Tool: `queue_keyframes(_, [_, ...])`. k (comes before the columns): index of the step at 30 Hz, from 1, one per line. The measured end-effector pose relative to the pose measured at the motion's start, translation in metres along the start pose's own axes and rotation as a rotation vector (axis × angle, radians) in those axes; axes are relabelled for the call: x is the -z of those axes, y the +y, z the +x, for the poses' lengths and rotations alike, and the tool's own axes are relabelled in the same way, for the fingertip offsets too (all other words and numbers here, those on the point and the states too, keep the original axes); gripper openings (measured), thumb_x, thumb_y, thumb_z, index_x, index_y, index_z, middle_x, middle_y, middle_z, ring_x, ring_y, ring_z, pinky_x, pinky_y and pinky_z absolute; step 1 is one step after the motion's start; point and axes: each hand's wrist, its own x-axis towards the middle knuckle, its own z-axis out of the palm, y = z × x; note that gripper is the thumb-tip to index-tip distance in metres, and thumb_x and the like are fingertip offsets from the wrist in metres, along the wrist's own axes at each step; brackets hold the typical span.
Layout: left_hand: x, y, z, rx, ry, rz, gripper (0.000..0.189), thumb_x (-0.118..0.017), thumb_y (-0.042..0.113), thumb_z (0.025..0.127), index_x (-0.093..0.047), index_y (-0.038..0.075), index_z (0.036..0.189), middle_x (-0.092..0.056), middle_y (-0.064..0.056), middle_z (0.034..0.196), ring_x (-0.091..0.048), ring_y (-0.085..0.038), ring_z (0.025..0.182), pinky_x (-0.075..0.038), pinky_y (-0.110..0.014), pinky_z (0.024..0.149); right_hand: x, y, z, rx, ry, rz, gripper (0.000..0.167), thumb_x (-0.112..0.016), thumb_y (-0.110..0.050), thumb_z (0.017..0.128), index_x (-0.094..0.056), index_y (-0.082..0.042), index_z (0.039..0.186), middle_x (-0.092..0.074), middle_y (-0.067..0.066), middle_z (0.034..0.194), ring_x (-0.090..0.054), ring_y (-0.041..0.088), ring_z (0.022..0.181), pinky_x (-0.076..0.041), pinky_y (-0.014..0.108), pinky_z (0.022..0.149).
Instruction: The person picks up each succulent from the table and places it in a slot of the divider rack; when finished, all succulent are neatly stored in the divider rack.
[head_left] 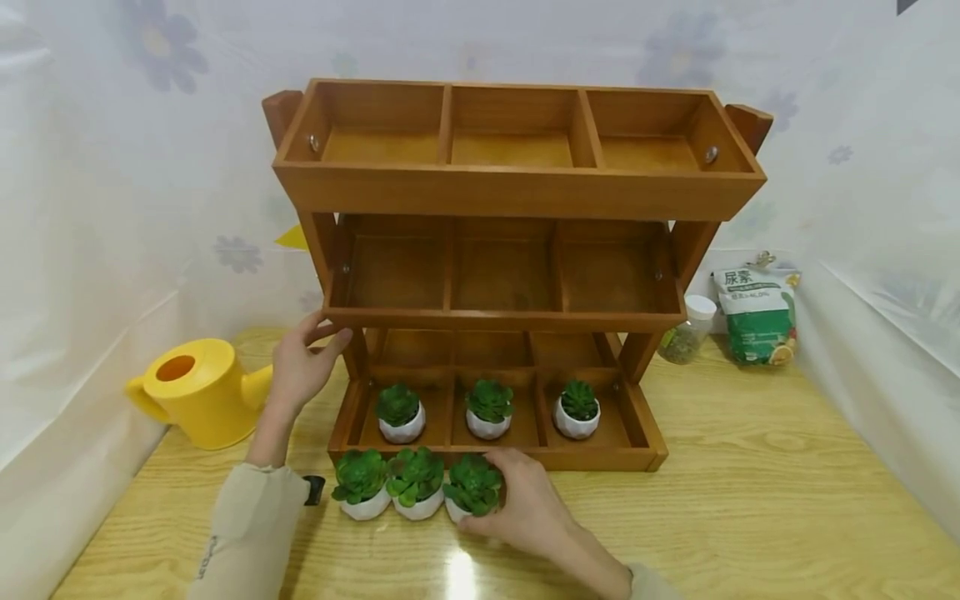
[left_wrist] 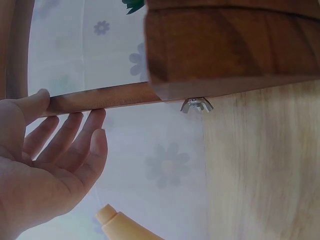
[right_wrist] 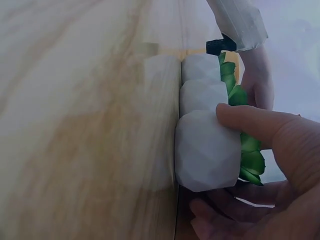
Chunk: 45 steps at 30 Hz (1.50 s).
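Note:
A brown wooden three-tier plant shelf (head_left: 517,193) stands in the middle of the head view. My left hand (head_left: 303,367) holds its left side by the middle tier; in the left wrist view, thumb and fingertips lie on opposite sides of a wooden bar (left_wrist: 120,95). In front of the shelf, my right hand (head_left: 525,500) grips a potted succulent (head_left: 472,485) in a white faceted pot (right_wrist: 207,152), thumb on the pot's near side. Beside it, two more potted succulents, a middle one (head_left: 416,477) and a left one (head_left: 362,483), stand in a row on the table.
Three potted succulents, left (head_left: 401,412), middle (head_left: 489,408) and right (head_left: 577,409), sit in the bottom tier's separate compartments. A yellow watering can (head_left: 202,400) is at left. A lidded jar (head_left: 686,333) and green-and-white bag (head_left: 759,321) stand at right.

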Motion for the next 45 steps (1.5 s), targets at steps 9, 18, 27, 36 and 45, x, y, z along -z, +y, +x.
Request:
queue_keyframes(9, [-0.002,-0.001,-0.001,-0.004,0.015,-0.012,0.050,-0.057,0.028,0.097,-0.047,0.008,0.142,-0.053,-0.021,0.135,-0.054,-0.038,0.119,-0.049,-0.054,0.091,0.009,0.001,-0.002,-0.101,-0.110,0.091,0.070,-0.087,-0.042,0.064,-0.064,-0.003,0.116,-0.066,0.006,0.111,-0.060,0.026,0.103,-0.051,0.041,0.084])
queue_keyframes(18, [-0.001,0.001,-0.002,0.000,0.021,-0.012,0.050,-0.057,0.027,0.098,-0.047,0.006,0.142,-0.053,-0.022,0.134,-0.054,-0.039,0.119,-0.048,-0.054,0.091,0.017,0.007,-0.002,-0.120,-0.244,0.303,0.053,-0.083,-0.034,0.070,-0.066,-0.003,0.110,-0.061,-0.007,0.075,-0.052,0.006,0.061,-0.046,0.023,0.056])
queue_keyframes(27, [-0.001,-0.001,-0.002,0.001,0.014,-0.023,0.050,-0.056,0.028,0.098,-0.046,0.007,0.142,-0.052,-0.021,0.136,-0.053,-0.039,0.120,-0.047,-0.055,0.092,0.036,0.010,-0.002,-0.107,-0.303,0.500,0.052,-0.080,-0.021,0.076,-0.061,0.003,0.117,-0.068,0.004,0.099,-0.064,0.018,0.087,-0.054,0.027,0.072])
queue_keyframes(36, [-0.001,0.000,-0.001,-0.004,0.011,-0.017,0.050,-0.057,0.028,0.098,-0.047,0.007,0.142,-0.052,-0.022,0.135,-0.053,-0.039,0.119,-0.047,-0.055,0.093,0.091,0.012,0.008,-0.007,-0.268,0.464,0.048,-0.078,-0.018,0.079,-0.060,0.003,0.118,-0.067,0.010,0.102,-0.066,0.021,0.089,-0.057,0.032,0.074])
queue_keyframes(45, [0.000,-0.001,-0.001,0.008,-0.001,-0.025,0.051,-0.057,0.029,0.098,-0.046,0.008,0.143,-0.051,-0.021,0.137,-0.053,-0.039,0.119,-0.047,-0.055,0.093,0.164,-0.009,0.026,0.072,-0.147,0.324,0.049,-0.079,-0.013,0.078,-0.059,0.002,0.120,-0.067,0.011,0.102,-0.067,0.022,0.084,-0.056,0.033,0.073])
